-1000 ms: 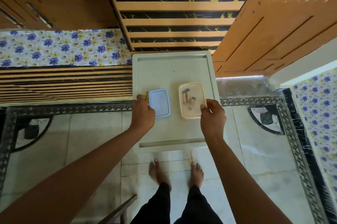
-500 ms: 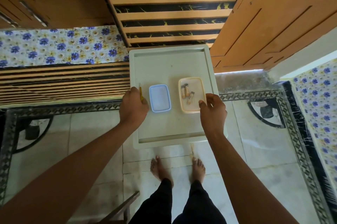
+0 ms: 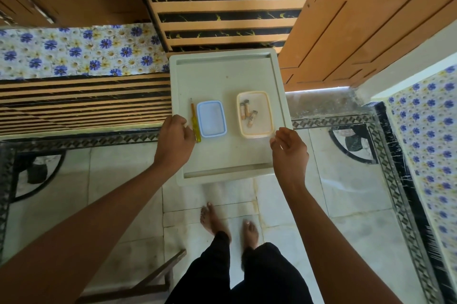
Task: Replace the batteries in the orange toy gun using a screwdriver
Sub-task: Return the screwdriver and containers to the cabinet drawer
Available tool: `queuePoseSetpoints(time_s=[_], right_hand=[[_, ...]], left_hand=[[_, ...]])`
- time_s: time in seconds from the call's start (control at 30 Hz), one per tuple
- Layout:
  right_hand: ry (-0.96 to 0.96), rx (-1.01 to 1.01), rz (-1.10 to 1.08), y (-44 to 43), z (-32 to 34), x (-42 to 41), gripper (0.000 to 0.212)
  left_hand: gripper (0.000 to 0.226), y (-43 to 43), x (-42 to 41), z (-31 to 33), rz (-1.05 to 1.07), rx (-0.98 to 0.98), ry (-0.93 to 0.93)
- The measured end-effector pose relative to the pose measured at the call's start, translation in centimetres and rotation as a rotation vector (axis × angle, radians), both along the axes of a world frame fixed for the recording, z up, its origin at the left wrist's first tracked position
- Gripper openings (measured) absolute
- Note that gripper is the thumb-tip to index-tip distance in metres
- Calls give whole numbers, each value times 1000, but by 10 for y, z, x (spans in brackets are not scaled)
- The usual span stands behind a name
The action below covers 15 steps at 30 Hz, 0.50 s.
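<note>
Fingers [image 3: 179, 120] of left hand [image 3: 174, 141] loose, empty, beside screwdriver [image 3: 195, 122]: yellow see-through handle, thin shaft, flat on worktop [image 3: 222, 76] just left of blue box [image 3: 211, 118]. Right hand [image 3: 290, 153] loose, empty. Worn batteries [image 3: 247, 112] in tub [image 3: 257, 135] right of blue box.

No legible text, brand, number or sign anywhere in view. Batteries [image 3: 248, 114] in cream container [image 3: 256, 136]: wrappers too small and blurred to read. Screwdriver [image 3: 196, 125] handle and blue container [image 3: 212, 118]: no marking can be made out.
</note>
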State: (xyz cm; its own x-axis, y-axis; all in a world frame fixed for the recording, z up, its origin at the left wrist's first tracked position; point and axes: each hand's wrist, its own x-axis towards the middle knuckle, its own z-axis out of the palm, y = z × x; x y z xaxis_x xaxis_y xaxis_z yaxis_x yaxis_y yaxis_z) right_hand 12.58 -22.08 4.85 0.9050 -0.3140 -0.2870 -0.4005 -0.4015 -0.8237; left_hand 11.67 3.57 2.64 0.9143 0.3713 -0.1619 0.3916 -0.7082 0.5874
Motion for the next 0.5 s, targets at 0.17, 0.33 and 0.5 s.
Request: queuePoseSetpoints(time_s=[0.17,0.33,0.5], right_hand=[[-32,25,26,-15,-4,-33,36],[-125,26,35,-26,-17,-66,26],[-393,-122,179,-30,-52,-91,18]], left_hand=[[32,-1,-37,-4,-139,52,-68],[50,-1,-70,-15,-353,238,-75],[68,15,-82,-32,-523,445,-19]])
